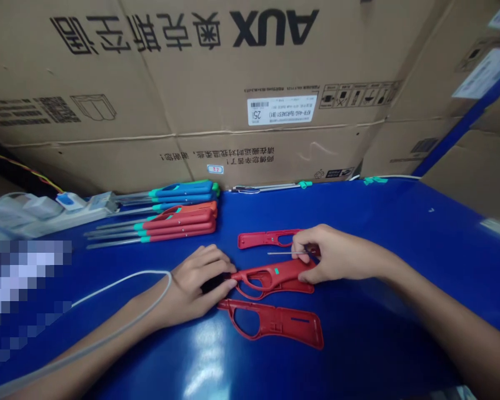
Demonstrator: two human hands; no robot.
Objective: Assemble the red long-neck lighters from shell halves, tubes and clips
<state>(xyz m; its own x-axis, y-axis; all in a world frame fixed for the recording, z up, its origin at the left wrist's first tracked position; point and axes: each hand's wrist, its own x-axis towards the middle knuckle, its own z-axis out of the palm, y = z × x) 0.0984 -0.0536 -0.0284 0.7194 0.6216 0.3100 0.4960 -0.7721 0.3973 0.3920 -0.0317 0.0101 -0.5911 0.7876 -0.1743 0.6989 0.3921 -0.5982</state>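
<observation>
We have our left hand (198, 284) and right hand (337, 256) apart, each one closed on one end of the red plastic lighter shell (270, 276), with both arms (433, 305) reaching forward.

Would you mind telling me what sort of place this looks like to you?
Probably a small-parts assembly workshop or factory line: red plastic shell halves lie on a blue workbench, long-nosed lighters are stacked beside them, and large AUX cardboard cartons are piled behind.

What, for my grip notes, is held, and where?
A red shell, at its ends, by left hand and right hand, which seems to pinch a rod too.
</observation>
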